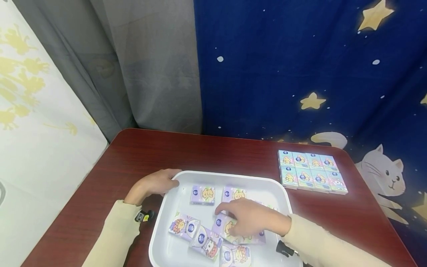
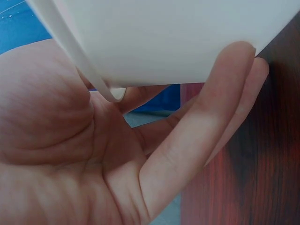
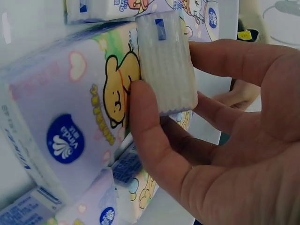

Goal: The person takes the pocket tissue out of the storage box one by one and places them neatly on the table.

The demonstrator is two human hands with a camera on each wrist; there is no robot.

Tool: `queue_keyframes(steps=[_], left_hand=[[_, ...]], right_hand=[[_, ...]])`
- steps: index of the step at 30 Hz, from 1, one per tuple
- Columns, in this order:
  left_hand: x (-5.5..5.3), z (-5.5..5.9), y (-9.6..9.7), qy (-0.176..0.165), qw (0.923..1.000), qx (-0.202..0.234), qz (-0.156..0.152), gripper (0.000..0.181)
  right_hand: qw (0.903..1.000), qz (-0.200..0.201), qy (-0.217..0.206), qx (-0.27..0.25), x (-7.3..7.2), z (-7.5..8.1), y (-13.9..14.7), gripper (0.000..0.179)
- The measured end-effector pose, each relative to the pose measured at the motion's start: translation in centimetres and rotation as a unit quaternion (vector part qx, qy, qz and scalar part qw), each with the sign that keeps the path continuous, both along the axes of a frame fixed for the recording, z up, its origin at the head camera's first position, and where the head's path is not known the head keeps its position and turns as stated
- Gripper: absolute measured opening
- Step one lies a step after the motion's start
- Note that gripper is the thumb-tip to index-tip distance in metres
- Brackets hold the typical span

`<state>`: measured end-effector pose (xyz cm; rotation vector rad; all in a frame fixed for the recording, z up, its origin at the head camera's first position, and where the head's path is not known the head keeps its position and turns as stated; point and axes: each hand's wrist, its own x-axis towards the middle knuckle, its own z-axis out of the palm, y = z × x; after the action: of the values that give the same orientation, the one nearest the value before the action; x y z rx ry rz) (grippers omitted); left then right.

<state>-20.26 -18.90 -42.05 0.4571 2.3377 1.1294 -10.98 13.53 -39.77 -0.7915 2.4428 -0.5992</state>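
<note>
My left hand (image 1: 156, 184) grips the far left corner of a white plastic tray (image 1: 230, 176). In the left wrist view its fingers (image 2: 187, 136) lie against the tray's outer wall, below the rim. Inside the tray, my right hand (image 1: 247, 217) pinches a small tissue pack (image 3: 168, 70), seen end-on in the right wrist view, between thumb and fingers. A purple tissue pack (image 3: 70, 112) with a yellow dog print lies right beside it, partly hidden by the hand in the head view. Other purple packs (image 1: 202, 195) lie loosely in the tray, some overlapping.
Two rows of blue-green tissue packs (image 1: 312, 172) sit side by side at the table's right, beyond the tray. The dark red table (image 1: 200, 152) ends at a grey curtain (image 1: 160, 74) and a blue starry curtain (image 1: 267, 74).
</note>
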Motion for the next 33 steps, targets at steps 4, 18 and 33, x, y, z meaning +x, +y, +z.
queue_keyframes(steps=[4, 18, 33], left_hand=[[-0.1, 0.0, 0.0, 0.001, 1.0, -0.003, 0.001, 0.04], [-0.1, -0.1, -0.1, 0.001, 1.0, -0.003, 0.0, 0.04], [0.0, -0.2, 0.0, 0.0, 1.0, 0.002, -0.004, 0.038]], right_hand=[[0.9987, 0.002, -0.024, -0.046, -0.4, 0.4, 0.8, 0.06], [0.976, -0.045, -0.121, -0.176, -1.2, 1.1, 3.4, 0.069], [0.951, -0.119, -0.162, -0.235, -1.3, 1.9, 8.0, 0.065]])
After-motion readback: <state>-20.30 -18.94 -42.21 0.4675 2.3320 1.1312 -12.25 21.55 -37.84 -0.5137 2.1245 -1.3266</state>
